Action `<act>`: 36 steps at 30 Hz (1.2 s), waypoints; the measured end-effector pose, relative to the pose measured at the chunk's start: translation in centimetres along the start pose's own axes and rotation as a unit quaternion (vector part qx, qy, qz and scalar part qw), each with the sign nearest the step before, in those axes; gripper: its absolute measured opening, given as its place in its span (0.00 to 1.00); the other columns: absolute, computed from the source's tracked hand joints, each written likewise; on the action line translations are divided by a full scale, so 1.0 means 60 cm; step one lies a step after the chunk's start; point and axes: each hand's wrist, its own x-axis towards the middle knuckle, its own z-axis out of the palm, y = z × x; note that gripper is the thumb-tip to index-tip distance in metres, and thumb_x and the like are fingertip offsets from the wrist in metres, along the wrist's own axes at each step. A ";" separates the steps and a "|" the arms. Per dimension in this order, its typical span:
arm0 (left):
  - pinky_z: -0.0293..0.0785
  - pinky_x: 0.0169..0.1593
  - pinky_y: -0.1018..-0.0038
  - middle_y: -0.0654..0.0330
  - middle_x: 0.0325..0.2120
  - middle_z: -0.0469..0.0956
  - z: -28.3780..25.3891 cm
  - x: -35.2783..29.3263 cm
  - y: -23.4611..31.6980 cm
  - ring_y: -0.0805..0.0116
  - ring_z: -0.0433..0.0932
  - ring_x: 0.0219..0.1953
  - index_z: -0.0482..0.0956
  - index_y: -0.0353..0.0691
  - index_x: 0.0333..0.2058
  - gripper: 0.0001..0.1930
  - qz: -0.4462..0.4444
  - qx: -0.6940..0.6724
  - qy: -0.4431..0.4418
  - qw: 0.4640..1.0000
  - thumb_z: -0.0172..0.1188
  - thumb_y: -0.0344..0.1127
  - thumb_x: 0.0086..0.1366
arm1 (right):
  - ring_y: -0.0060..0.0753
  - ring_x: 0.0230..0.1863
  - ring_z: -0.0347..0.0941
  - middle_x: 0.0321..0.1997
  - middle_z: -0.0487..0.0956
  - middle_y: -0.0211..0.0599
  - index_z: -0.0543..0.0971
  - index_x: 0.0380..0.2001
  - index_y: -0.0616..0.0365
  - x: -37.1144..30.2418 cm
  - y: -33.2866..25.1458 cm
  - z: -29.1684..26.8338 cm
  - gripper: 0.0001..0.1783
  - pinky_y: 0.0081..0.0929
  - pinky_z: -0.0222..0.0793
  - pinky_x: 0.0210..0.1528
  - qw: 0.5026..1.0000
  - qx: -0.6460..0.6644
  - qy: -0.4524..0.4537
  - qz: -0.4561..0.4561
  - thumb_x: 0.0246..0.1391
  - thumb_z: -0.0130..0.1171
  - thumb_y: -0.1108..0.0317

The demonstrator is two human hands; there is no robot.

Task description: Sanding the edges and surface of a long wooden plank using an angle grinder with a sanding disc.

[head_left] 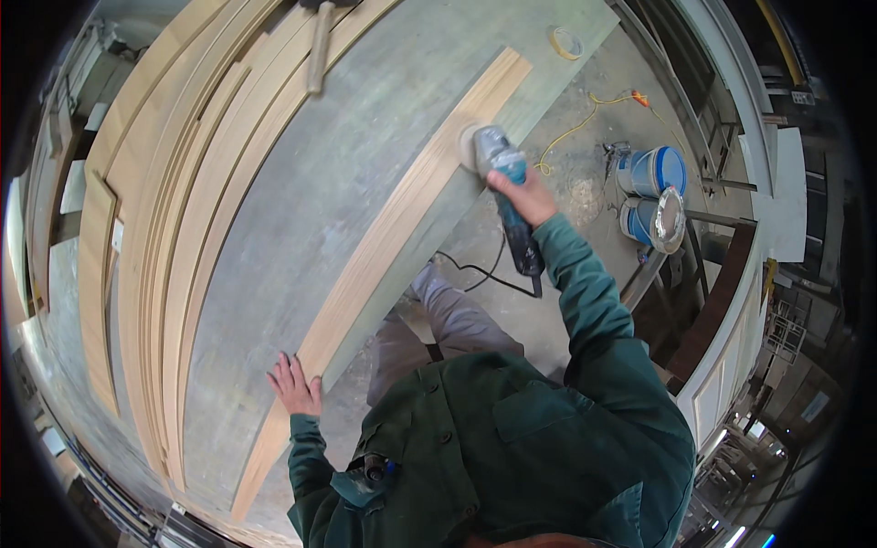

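A long pale wooden board (384, 242) lies slantwise across the grey worktable (283, 219), close to its near edge. My right hand (526, 195) is closed around a teal and black angle grinder (517, 228), whose round disc rests on or just over the board toward its far end. From the tool's rear a black cord hangs down past the table edge. Lower on the board, my left hand (294, 387) lies flat with fingers spread, pressing on the wood and holding nothing.
Several long wooden strips (196, 183) lie stacked along the table's left side. A wooden-handled mallet (320, 46) and a tape roll (566, 43) sit at the far side. On the floor to the right stand blue buckets (671, 172) and a yellow cord (571, 142).
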 end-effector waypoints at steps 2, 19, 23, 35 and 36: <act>0.34 0.69 0.44 0.44 0.67 0.51 -0.003 0.002 -0.001 0.41 0.52 0.68 0.58 0.33 0.64 0.35 0.003 0.012 -0.011 1.000 0.44 0.53 0.67 | 0.30 0.47 0.72 0.48 0.77 0.39 0.71 0.54 0.62 0.067 -0.003 -0.052 0.43 0.27 0.68 0.52 1.000 0.004 0.024 0.011 0.44 0.69 0.40; 0.31 0.69 0.42 0.40 0.68 0.44 -0.020 0.004 -0.009 0.37 0.47 0.68 0.52 0.30 0.65 0.41 -0.033 0.005 -0.136 0.990 0.41 0.61 0.67 | 0.35 0.55 0.69 0.53 0.74 0.44 0.65 0.59 0.64 0.066 -0.006 -0.045 0.49 0.31 0.64 0.58 0.999 -0.028 -0.041 -0.016 0.42 0.72 0.44; 0.31 0.69 0.42 0.40 0.68 0.44 -0.013 0.001 -0.015 0.37 0.47 0.68 0.53 0.29 0.65 0.41 -0.032 0.009 -0.138 0.990 0.42 0.61 0.67 | 0.34 0.55 0.69 0.53 0.73 0.44 0.65 0.59 0.64 0.073 -0.024 -0.044 0.48 0.30 0.64 0.58 0.997 -0.044 -0.053 -0.019 0.42 0.72 0.45; 0.34 0.68 0.41 0.41 0.68 0.47 -0.009 -0.006 -0.011 0.38 0.48 0.68 0.55 0.32 0.64 0.41 -0.031 0.003 -0.109 0.994 0.43 0.62 0.66 | 0.33 0.48 0.74 0.49 0.77 0.43 0.71 0.56 0.65 0.306 -0.073 -0.152 0.48 0.29 0.69 0.51 0.997 -0.015 0.052 0.058 0.43 0.66 0.34; 0.34 0.68 0.41 0.42 0.68 0.48 -0.015 -0.005 -0.002 0.39 0.48 0.68 0.55 0.33 0.65 0.40 -0.044 -0.012 -0.111 0.993 0.44 0.61 0.65 | 0.33 0.46 0.74 0.48 0.77 0.42 0.71 0.56 0.64 0.297 -0.086 -0.135 0.48 0.29 0.70 0.50 0.997 -0.045 0.047 0.046 0.43 0.66 0.34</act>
